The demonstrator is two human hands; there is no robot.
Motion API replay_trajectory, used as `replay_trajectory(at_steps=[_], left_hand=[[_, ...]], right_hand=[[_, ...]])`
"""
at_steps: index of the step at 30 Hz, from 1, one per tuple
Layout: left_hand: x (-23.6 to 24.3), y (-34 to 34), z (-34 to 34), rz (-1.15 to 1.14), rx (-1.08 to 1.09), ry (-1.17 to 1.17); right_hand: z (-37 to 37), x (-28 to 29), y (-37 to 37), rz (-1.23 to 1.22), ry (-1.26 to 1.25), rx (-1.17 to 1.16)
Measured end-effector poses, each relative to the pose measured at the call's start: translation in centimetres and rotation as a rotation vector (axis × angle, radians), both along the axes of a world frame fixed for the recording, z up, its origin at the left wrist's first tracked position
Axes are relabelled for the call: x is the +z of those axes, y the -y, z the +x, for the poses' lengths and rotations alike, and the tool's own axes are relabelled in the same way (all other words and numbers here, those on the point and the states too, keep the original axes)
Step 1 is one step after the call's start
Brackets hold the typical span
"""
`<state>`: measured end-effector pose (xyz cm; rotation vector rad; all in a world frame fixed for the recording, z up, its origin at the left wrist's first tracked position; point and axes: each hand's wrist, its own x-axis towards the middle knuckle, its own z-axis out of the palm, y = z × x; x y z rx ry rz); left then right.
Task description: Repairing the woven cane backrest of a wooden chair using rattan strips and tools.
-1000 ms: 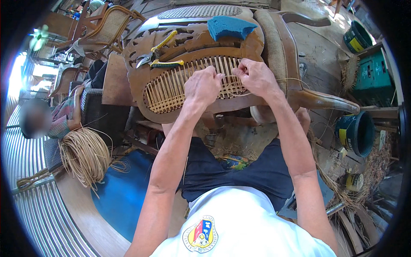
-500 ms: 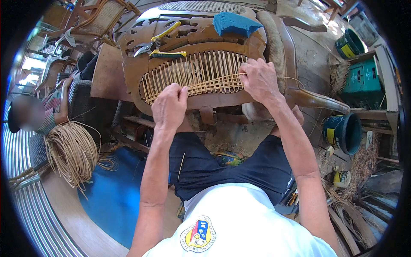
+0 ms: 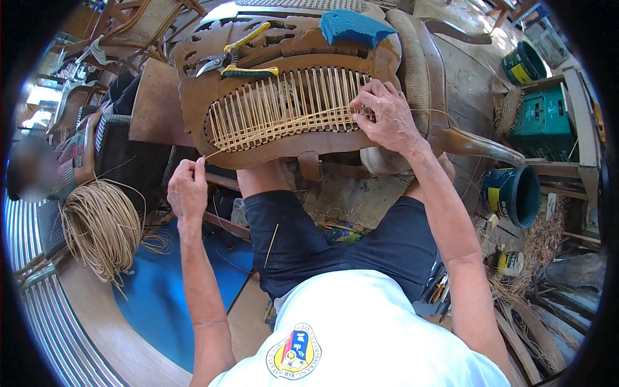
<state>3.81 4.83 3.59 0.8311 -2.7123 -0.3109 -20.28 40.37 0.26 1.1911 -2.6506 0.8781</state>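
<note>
A wooden chair back (image 3: 263,151) holds an oval panel of pale rattan strips (image 3: 284,103), crossed by rows along its near side. My left hand (image 3: 190,181) is off the frame's near-left edge, fingers pinched on a thin rattan strand (image 3: 216,153) that runs back across the panel. My right hand (image 3: 383,113) rests at the panel's right end, fingers curled on the weave and strand. Yellow-handled cutters (image 3: 233,53) and a blue sponge (image 3: 354,29) lie on the carved wood above the panel. A loose strand loops out to the right.
An upholstered chair part (image 3: 416,64) with a curved wooden leg (image 3: 483,147) adjoins right. Dark buckets (image 3: 509,197) and a green crate (image 3: 538,126) stand beyond. A rattan coil (image 3: 97,229) lies left, near another person (image 3: 48,164). A blue mat (image 3: 151,290) is below.
My left hand has moved leftward and down, off the panel, drawing the strand along it. My right hand stays at the panel's right end. The view has shifted slightly.
</note>
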Motion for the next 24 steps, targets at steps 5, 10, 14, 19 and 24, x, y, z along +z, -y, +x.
replay_trajectory(at_steps=[5,10,14,19,24], left_hand=[[0.9,1.9,0.5,0.007,0.073,-0.062],[6.8,-7.6,-4.3,0.189,-0.127,-0.371],[2.4,-13.8,-11.7,0.104,-0.438,-0.100],[0.0,-14.8,-14.6,0.128,-0.363,0.118],[-0.1,-14.4,-15.1,0.373,-0.383,0.023]], right_hand=[[-0.2,0.0,-0.1,-0.020,-0.018,0.022],[0.6,1.9,0.5,-0.168,0.069,0.084],[0.5,1.4,2.1,0.107,0.068,0.084],[0.5,2.2,2.9,0.167,0.119,0.050],[-0.5,1.8,2.7,0.103,0.262,0.029]])
